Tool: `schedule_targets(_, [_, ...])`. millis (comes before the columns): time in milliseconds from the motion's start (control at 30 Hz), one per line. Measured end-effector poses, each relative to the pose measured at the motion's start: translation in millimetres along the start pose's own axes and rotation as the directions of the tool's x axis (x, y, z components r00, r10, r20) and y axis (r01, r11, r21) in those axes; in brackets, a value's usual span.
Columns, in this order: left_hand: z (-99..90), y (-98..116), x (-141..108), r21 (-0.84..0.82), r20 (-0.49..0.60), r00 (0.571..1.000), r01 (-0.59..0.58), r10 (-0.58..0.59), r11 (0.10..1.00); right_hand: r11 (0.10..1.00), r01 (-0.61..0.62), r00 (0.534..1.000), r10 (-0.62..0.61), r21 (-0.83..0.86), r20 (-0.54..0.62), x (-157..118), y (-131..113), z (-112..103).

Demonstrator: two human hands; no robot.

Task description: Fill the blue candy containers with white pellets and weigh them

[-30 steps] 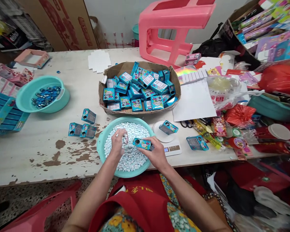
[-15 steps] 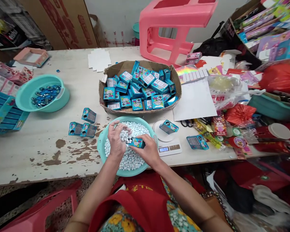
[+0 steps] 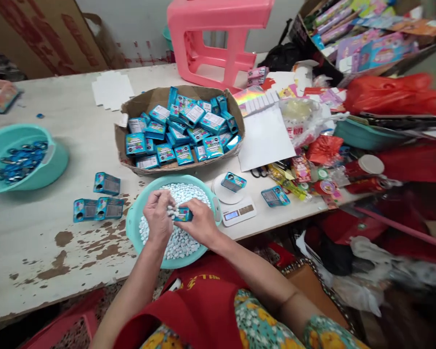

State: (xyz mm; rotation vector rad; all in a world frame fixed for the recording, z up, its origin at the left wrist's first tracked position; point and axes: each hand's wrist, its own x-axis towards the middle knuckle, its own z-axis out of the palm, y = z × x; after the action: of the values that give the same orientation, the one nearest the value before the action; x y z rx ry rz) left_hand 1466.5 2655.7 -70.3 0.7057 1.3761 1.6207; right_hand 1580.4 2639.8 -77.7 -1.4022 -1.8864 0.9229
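Observation:
Over a turquoise basin (image 3: 133,224) of small white candies (image 3: 183,242), my right hand (image 3: 199,222) grips a small blue candy box (image 3: 183,214) on its side, its end towards my left hand. Cupped around some of the white candies, my left hand (image 3: 159,216) is closed at that end of the box. A digital scale (image 3: 239,211) stands right of the basin with a blue box (image 3: 234,182) on its round plate. Another blue box (image 3: 275,196) lies farther right. Three blue boxes (image 3: 107,183) stand at the left.
Behind the basin, a cardboard tray (image 3: 178,167) holds many blue boxes. A turquoise bowl (image 3: 58,162) with shiny blue wrapped pieces is at the left. A pink plastic stool (image 3: 218,14) lies at the back. Scissors (image 3: 258,172), packets and a red bag (image 3: 388,94) crowd the right.
The view has swung to the right, so things sit farther left. My left-hand fingers have come in from spread to curled, closer to the end of the box. My right hand keeps holding it.

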Motion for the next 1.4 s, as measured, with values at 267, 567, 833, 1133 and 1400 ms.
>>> schedule_targets(267, [11.0, -19, 1, 0.201, -0.039, 0.998, -0.044, 0.053, 0.979, 0.999, -0.023, 0.999, 0.022, -0.027, -0.027, -3, 11, -4])
schedule_targets(567, [-15.1, 4, 28, -0.245, 0.103, 0.924, 0.384, -0.370, 0.891, 0.942, -0.025, 0.997, 0.050, 0.334, -0.064, -20, 19, -35])
schedule_targets(833, [-37.9, -53, 35, 0.125, 0.148, 0.783, 0.592, -0.605, 0.796, 0.924, -0.096, 0.985, 0.142, 0.371, -0.098, -32, 32, -51])
schedule_targets(1133, [97.9, -53, 34, 0.491, 0.499, 0.783, 0.097, -0.371, 0.866, 0.873, -0.228, 0.899, 0.358, 0.430, -0.251, -69, 66, -117])
schedule_targets(1400, [175.8, -75, 49, 0.774, 0.622, 0.680, -0.608, -0.389, 0.176, 0.851, -0.328, 0.776, 0.490, 0.409, -0.397, -80, 123, -162])
